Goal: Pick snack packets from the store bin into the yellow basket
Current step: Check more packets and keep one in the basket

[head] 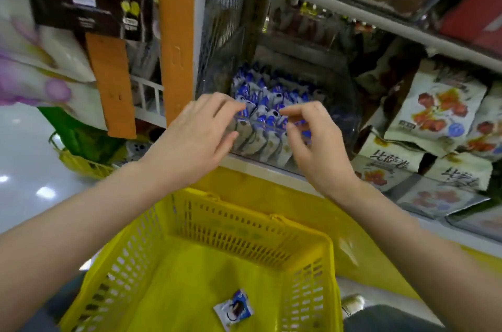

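Note:
A clear store bin (350, 103) on the shelf holds several small blue-and-white snack packets (267, 103) standing in rows. My left hand (195, 136) reaches over the bin's front edge, its fingertips on the packets at the left. My right hand (315, 141) hovers at the front right, thumb and forefinger curled close above a packet; whether they pinch it is unclear. Below my arms sits the yellow basket (307, 244), with one blue-and-white packet (235, 308) lying on its floor.
White snack bags (434, 111) with red fruit prints are stacked right of the bin. An orange post (176, 32) and a wire mesh panel (222, 40) stand to the left. A second yellow basket (78, 163) sits on the floor at the left.

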Demonstrator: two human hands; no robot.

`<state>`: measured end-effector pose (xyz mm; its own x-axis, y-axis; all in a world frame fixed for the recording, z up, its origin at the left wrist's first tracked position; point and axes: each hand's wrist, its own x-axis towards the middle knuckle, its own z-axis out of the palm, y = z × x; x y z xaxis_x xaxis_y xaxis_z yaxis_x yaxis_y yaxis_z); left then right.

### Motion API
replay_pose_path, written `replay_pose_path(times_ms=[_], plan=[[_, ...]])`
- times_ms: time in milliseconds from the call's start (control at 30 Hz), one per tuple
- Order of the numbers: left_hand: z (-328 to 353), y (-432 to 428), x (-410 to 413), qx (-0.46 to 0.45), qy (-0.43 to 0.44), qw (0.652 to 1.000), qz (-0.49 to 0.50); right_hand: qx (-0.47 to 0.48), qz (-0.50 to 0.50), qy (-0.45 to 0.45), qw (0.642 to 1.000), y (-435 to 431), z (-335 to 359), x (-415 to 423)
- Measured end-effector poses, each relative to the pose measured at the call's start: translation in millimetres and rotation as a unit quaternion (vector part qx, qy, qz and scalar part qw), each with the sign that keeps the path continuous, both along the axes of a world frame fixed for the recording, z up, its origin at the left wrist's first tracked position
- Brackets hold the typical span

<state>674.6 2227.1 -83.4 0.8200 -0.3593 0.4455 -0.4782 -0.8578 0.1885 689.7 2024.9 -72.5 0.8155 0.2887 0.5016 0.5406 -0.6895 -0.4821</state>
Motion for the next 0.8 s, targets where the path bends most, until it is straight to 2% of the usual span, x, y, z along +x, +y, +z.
replay_pose_path(times_ms=[100,233,433,633,800], plan=[[-6,8,10,0.008,0.031,0.999,-0.002,-0.038,-0.012,0.025,0.999,24,10,44],[-13,15,17,0.010,0.040,0.999,-0.014,-0.075,-0.053,0.111,0.990,50,9,103],[-15,22,21,0.002,0.031,0.999,-0.022,-0.192,-0.100,0.204,0.955,75,-10,160],[-16,20,23,-0.006,0.017,1.000,-0.025,-0.154,-0.132,0.223,0.953,91,-12,177],[-17,18,21,-0.021,0.013,0.999,-0.027,-0.081,-0.166,0.299,0.936,93,-7,177]])
